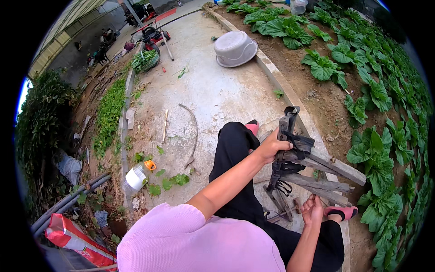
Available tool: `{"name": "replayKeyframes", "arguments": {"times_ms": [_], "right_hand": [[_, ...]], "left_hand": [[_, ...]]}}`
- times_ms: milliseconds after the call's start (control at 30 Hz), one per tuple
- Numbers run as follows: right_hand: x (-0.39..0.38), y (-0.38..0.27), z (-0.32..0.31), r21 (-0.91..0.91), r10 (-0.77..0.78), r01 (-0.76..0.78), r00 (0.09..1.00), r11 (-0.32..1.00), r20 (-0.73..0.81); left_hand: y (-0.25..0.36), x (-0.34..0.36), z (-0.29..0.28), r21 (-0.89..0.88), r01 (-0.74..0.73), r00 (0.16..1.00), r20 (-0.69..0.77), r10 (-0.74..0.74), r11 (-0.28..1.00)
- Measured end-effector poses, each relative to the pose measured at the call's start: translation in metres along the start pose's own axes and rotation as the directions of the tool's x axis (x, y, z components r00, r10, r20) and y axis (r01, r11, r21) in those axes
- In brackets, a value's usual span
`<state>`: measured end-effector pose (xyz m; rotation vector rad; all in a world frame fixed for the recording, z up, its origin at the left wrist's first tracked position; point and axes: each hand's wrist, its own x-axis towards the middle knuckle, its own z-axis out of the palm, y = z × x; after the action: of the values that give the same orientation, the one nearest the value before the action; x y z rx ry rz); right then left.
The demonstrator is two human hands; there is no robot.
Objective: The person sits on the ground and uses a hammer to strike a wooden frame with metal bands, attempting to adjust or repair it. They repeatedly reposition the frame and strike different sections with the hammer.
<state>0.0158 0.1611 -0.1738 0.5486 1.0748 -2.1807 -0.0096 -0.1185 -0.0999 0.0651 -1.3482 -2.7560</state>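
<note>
A weathered wooden frame (333,167), much like a small folding stool, is tipped on its side in front of my legs. Its grey legs point right, and black straps (302,144) are wound about its dark top rails. My left hand (273,146) is closed round the upper end of the frame, thumb over the rail. Just below the lowest wooden leg, my right hand (311,209) is closed with its fingertips pinched together. Whatever it may hold is too small to make out. Thinner sticks or metal parts (282,206) lie beneath the frame.
An upturned grey basin (234,47) sits by the concrete curb. Leafy cabbages (374,145) grow at right. A bent stick (194,131) lies on the path. Left are a plastic bottle (135,179) with an orange cap, a basket of greens (145,61) and a red-and-white sack (79,240).
</note>
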Motion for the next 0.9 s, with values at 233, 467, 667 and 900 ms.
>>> {"name": "replayKeyframes", "arguments": {"times_ms": [233, 467, 667, 900], "right_hand": [[0.001, 0.004, 0.014, -0.58, -0.361, 0.213, 0.921, 0.786, -0.15], [-0.015, 0.029, 0.088, -0.827, -0.617, 0.563, 0.645, -0.015, 0.45], [0.024, 0.052, 0.1, -0.869, -0.7, 0.493, 0.603, -0.048, 0.381], [0.025, 0.039, 0.066, -0.692, -0.553, 0.547, 0.794, 0.471, 0.251]], "left_hand": [[0.001, -0.004, 0.006, 0.047, -0.026, 0.98, -0.196, 0.034, 0.999], [-0.035, 0.0, 0.007, 0.208, -0.124, 0.936, -0.301, 0.184, 0.97], [-0.07, -0.005, 0.032, 0.48, -0.08, 0.917, -0.309, 0.253, 0.874], [-0.074, 0.013, 0.012, 0.528, 0.042, 0.999, -0.016, -0.04, 0.848]]}}
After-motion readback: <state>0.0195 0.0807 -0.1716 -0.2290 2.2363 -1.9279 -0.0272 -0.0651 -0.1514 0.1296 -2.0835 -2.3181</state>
